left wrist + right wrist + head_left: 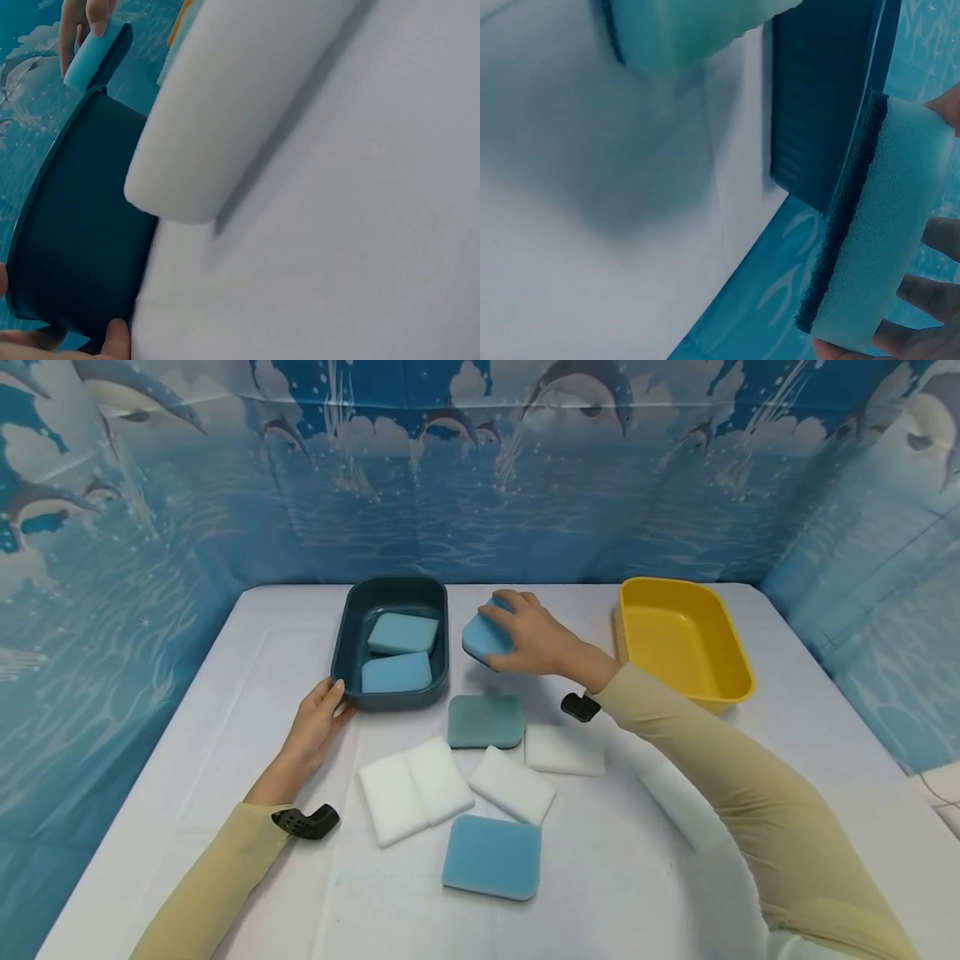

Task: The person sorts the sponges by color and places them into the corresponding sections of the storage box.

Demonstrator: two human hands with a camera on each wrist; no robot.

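Observation:
A blue sponge with a dark scouring layer is gripped by my right hand, held above the table just right of the dark teal bin. In the right wrist view, fingers curl round the edges of this sponge. My left hand holds the near left corner of the bin, thumb at the rim. Inside the bin lie two blue sponges, one behind the other. The left wrist view shows the bin's outer wall with fingertips at its lower end.
A yellow bin stands at the back right. In front of the teal bin lie a greenish-blue sponge, several white sponges and a blue sponge. A dolphin-print curtain hangs behind the white table.

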